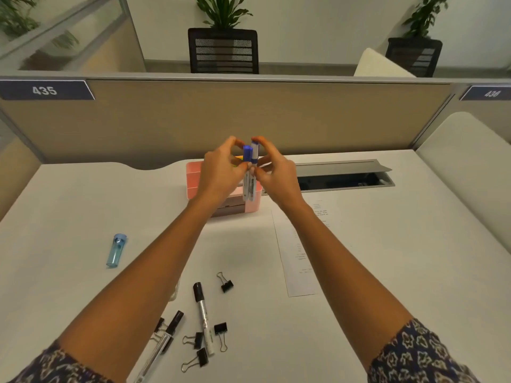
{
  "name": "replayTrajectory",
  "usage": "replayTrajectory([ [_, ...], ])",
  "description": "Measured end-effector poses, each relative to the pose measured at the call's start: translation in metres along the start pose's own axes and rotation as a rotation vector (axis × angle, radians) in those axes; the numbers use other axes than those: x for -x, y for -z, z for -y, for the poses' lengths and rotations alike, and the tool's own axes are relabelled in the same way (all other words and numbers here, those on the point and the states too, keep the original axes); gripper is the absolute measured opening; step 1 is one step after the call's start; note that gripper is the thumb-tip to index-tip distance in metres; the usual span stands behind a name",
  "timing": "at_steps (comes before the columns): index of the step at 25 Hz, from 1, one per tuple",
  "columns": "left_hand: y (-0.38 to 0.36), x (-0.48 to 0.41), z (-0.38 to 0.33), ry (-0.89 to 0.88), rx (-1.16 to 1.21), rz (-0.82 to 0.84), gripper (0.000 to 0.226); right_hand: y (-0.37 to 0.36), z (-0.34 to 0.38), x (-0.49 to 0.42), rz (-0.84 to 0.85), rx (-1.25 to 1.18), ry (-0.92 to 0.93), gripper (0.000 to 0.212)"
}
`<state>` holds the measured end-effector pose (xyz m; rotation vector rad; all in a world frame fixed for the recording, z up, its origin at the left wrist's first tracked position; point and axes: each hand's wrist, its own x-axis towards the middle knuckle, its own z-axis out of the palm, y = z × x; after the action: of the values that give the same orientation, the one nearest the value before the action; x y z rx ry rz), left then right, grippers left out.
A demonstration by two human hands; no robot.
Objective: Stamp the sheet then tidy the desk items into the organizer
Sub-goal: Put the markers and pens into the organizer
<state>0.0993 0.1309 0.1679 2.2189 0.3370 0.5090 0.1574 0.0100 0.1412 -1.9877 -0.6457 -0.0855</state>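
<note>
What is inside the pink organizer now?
Little shows inside the pink organizer: something yellow-green behind the left hand. Both hands hold two blue-capped markers above it, covering the rest.

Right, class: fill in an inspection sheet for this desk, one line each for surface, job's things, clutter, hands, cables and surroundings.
Surface: white desk, open cable hatch at the back.
Job's things: pink organizer; two blue-capped markers held upright over it; printed sheet lying flat to its right; no stamp seen.
Clutter: two black-capped markers, several black binder clips, a clear blue tube-like item, all loose near the front.
Hands: left hand and right hand both grip the blue-capped markers with their fingers.
Cables: nothing seen.
Surroundings: beige partition, labels 435 and 436, black chairs, potted plants behind.
</note>
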Motion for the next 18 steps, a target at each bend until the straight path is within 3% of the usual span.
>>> replayTrajectory([
  [5, -0.011, -0.037, -0.006, -0.021, -0.031, 0.018, 0.030, 0.004, -0.013, -0.037, -0.027, 0.063, 0.071, 0.052],
  [18, -0.063, -0.096, 0.034, 0.159, -0.302, 0.145, 0.028, -0.031, -0.085, -0.081, 0.079, 0.174, 0.037, 0.038],
])
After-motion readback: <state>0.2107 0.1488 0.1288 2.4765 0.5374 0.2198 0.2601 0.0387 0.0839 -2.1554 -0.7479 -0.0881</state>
